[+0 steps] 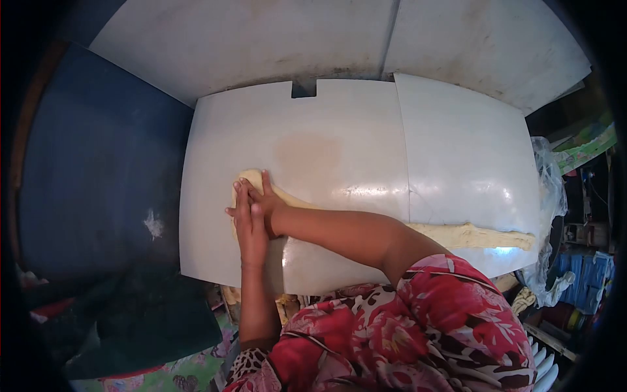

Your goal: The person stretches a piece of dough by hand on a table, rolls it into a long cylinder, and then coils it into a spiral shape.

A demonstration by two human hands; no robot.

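A long strip of pale yellow dough (470,235) lies across the white tabletop, its near-left end bunched under my hands. My right hand (266,202) presses flat on that left end, fingers spread, with my right forearm crossing above the middle of the strip and hiding part of it. My left hand (248,219) overlaps the right one, its fingers stretched out and pointing away from me. Both palms are turned down, and neither hand is wrapped around the dough. The strip's right end rests near the table's right side.
The white tabletop (353,117) has a seam and a notch at its back edge. Pale panels (261,39) rise behind it; a dark blue panel (98,150) stands at left. Clear plastic (548,176) hangs at the right edge, beside blue packages (581,274).
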